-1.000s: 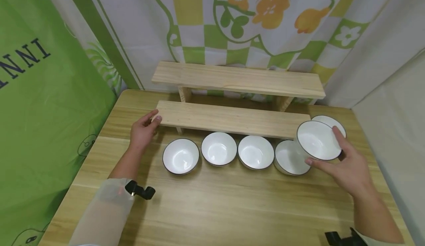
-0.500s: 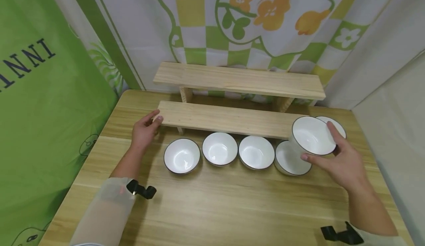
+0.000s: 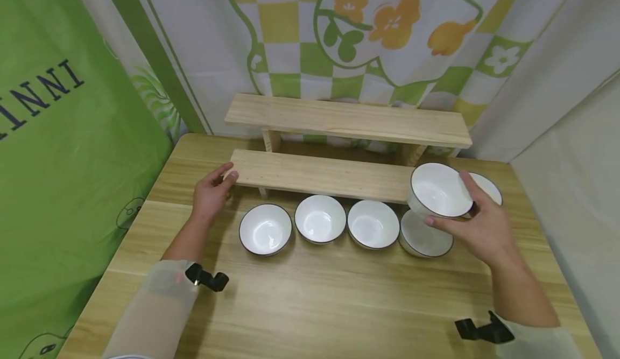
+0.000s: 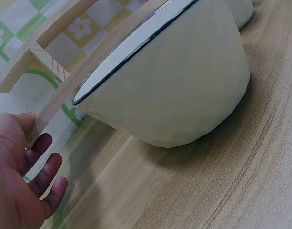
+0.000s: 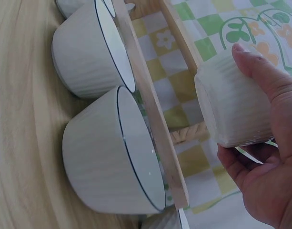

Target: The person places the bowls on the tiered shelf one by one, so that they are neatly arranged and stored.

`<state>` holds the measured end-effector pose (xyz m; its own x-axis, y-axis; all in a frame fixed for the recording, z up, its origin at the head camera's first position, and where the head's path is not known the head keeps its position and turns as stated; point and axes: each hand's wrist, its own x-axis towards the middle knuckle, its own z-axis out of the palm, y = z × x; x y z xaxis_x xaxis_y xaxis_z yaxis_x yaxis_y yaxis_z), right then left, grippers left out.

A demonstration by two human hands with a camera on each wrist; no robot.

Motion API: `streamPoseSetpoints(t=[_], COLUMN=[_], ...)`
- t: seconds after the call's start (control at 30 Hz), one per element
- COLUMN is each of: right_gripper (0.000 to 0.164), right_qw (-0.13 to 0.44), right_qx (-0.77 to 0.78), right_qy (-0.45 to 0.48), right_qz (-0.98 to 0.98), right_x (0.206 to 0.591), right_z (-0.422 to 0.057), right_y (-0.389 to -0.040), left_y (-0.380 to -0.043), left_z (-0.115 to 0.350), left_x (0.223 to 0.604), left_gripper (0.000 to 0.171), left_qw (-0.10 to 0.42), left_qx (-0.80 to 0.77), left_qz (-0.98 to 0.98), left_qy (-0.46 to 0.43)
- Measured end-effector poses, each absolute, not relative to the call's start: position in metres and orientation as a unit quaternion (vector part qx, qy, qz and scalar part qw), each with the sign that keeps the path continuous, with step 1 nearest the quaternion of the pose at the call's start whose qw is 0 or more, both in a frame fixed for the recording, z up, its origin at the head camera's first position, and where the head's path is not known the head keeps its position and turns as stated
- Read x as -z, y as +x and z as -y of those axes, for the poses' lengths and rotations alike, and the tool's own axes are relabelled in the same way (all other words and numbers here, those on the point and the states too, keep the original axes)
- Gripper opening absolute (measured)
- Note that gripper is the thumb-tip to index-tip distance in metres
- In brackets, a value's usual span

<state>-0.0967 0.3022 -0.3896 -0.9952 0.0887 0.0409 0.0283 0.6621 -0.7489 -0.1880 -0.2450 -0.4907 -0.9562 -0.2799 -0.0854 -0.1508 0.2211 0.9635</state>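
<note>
A two-tier wooden shelf [image 3: 319, 173] stands on the counter [image 3: 310, 305]. At its left end, the left hand [image 3: 208, 195] pinches the edge of the lower board between thumb and fingers. The right hand [image 3: 486, 235] grips a dark-rimmed white bowl [image 3: 439, 189] by its sides, holding it raised and tilted at the shelf's right end. Four similar bowls [image 3: 320, 219] sit upright in a row along the shelf's front, and a partly hidden bowl [image 3: 486, 188] lies just right of it. Behind the shelf hangs a checkered, flowered cloth [image 3: 315, 57].
</note>
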Motion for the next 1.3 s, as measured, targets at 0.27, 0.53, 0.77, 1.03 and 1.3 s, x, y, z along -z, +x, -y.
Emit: streamPoseSetpoints(t=[0.27, 0.53, 0.77, 1.03, 1.3], right_gripper=[0.123, 0.125, 0.123, 0.125, 0.121], right_qw=[0.042, 0.022, 0.022, 0.019, 0.017], right_qx=[-0.423, -0.410, -0.415, -0.420, -0.431], right_qy=[-0.006, -0.012, 0.001, 0.007, 0.019], right_qz=[0.905, 0.912, 0.910, 0.907, 0.902], right_x=[0.383, 0.372, 0.366, 0.362, 0.366], right_z=[-0.290, -0.280, -0.270, -0.259, -0.251], right_y=[-0.111, -0.123, -0.132, -0.141, -0.144], left_y=[-0.192, -0.197, -0.198, -0.192, -0.180], left_z=[0.245, 0.247, 0.247, 0.245, 0.240], left_x=[0.488, 0.486, 0.484, 0.483, 0.469], left_gripper=[0.051, 0.051, 0.052, 0.053, 0.047], left_qw=[0.049, 0.043, 0.045, 0.048, 0.024], left_qx=[0.612, 0.626, 0.626, 0.628, 0.634], left_qz=[0.776, 0.765, 0.765, 0.765, 0.759], left_qy=[0.142, 0.148, 0.144, 0.137, 0.149])
